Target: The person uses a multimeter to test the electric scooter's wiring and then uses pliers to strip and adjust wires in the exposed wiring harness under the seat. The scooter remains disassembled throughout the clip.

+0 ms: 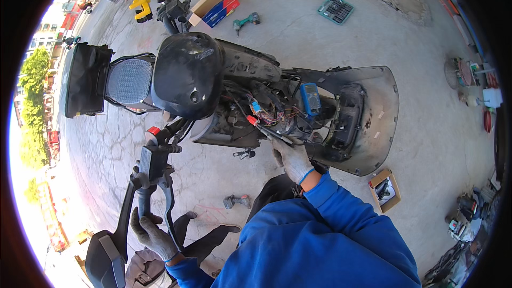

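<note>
An electric scooter lies across the view with its front body opened. My left hand, in a grey glove, is closed around the lower end of the handlebar grip, beside the brake lever. My right hand, gloved too, is closed on a slim dark probe with a red end, over the exposed wiring. Its fingertips are partly hidden. A blue multimeter rests among the parts, right of the wires. The black front cover is left of the wiring.
On the floor lie a teal drill, a green bit case, another drill and an open cardboard box. A red-blue box stands at the far side. Another person's dark-trousered legs are at lower left.
</note>
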A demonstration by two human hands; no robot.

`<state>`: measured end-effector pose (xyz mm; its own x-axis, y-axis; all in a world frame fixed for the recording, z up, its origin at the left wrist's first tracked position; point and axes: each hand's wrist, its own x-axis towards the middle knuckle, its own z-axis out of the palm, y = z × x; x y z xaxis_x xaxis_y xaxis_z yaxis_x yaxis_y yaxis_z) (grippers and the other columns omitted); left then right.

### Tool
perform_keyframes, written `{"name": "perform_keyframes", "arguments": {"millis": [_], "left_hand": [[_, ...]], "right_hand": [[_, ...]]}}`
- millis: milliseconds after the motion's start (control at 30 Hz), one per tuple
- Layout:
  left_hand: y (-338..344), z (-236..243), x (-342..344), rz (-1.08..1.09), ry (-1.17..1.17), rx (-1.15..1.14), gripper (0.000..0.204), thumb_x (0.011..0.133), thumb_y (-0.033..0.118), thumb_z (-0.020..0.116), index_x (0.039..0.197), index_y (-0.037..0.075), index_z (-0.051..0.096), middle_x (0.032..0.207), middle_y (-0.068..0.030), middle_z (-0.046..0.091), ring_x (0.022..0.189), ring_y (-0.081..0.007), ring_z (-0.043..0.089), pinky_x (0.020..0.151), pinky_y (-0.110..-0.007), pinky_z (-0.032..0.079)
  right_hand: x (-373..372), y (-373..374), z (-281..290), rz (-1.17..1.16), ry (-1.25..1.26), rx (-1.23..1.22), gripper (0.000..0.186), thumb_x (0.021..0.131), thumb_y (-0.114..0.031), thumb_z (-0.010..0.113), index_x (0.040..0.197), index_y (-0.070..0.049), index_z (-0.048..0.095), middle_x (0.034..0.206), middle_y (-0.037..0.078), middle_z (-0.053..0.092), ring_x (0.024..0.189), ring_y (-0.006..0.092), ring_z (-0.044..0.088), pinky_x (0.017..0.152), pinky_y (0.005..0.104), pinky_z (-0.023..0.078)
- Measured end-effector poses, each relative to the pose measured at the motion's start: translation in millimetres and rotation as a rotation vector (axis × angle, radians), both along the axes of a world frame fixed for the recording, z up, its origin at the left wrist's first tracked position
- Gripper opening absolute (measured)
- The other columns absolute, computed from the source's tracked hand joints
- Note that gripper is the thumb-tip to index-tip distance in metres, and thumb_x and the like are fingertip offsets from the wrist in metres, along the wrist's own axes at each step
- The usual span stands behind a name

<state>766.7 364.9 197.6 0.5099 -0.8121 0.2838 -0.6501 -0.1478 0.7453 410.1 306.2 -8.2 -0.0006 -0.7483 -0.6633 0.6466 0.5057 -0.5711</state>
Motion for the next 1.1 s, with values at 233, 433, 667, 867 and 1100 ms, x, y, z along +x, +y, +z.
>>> {"name": "perform_keyframes", "arguments": {"millis": [233, 433, 667, 867, 1100], "left_hand": [[5, -15, 11, -0.136, -0.042, -0.125, 0.056, 0.108, 0.04, 0.062, 0.146, 0.0, 0.051, 0.095, -0.0067, 0.065, 0.079, -0.0126, 0.057, 0.071, -0.028, 0.045], [0, -4, -4, -0.026, 0.218, -0.046, 0.054, 0.109, 0.046, 0.058, 0.138, 0.001, 0.055, 0.075, -0.0018, 0.054, 0.062, -0.0095, 0.049, 0.057, -0.026, 0.039], [-1, 7, -6, 0.157, 0.551, 0.021, 0.039, 0.108, 0.05, 0.058, 0.084, 0.019, 0.055, 0.06, 0.0047, 0.045, 0.046, -0.0089, 0.042, 0.042, -0.025, 0.032], [1, 12, -8, -0.129, 0.404, -0.006, 0.043, 0.107, 0.039, 0.064, 0.115, -0.003, 0.06, 0.082, -0.0107, 0.067, 0.067, -0.0203, 0.065, 0.066, -0.035, 0.054], [4, 11, -8, -0.141, 0.25, -0.02, 0.05, 0.106, 0.041, 0.065, 0.125, -0.005, 0.059, 0.083, -0.0099, 0.067, 0.074, -0.0189, 0.067, 0.071, -0.035, 0.054]], "right_hand": [[-2, -1, 5, 0.007, 0.001, 0.012, 0.016, 0.102, -0.018, 0.069, 0.108, -0.003, 0.074, 0.071, 0.001, 0.064, 0.053, 0.0096, 0.054, 0.045, 0.0262, 0.038], [-7, 0, 9, 0.028, 0.006, -0.018, 0.016, 0.101, -0.02, 0.071, 0.107, -0.007, 0.075, 0.073, 0.0, 0.063, 0.055, 0.0076, 0.054, 0.046, 0.0252, 0.04], [-1, 1, 1, 0.008, 0.084, -0.051, 0.015, 0.101, -0.021, 0.072, 0.096, -0.007, 0.076, 0.066, -0.004, 0.059, 0.051, 0.0068, 0.051, 0.045, 0.0249, 0.036], [-3, 2, -2, -0.015, 0.007, 0.057, 0.012, 0.099, -0.023, 0.075, 0.099, -0.011, 0.073, 0.072, -0.002, 0.067, 0.054, 0.007, 0.058, 0.045, 0.0234, 0.04], [1, 4, -4, -0.007, 0.019, 0.006, 0.013, 0.099, -0.021, 0.075, 0.099, -0.009, 0.073, 0.07, 0.0, 0.065, 0.052, 0.0088, 0.056, 0.045, 0.024, 0.04]]}}
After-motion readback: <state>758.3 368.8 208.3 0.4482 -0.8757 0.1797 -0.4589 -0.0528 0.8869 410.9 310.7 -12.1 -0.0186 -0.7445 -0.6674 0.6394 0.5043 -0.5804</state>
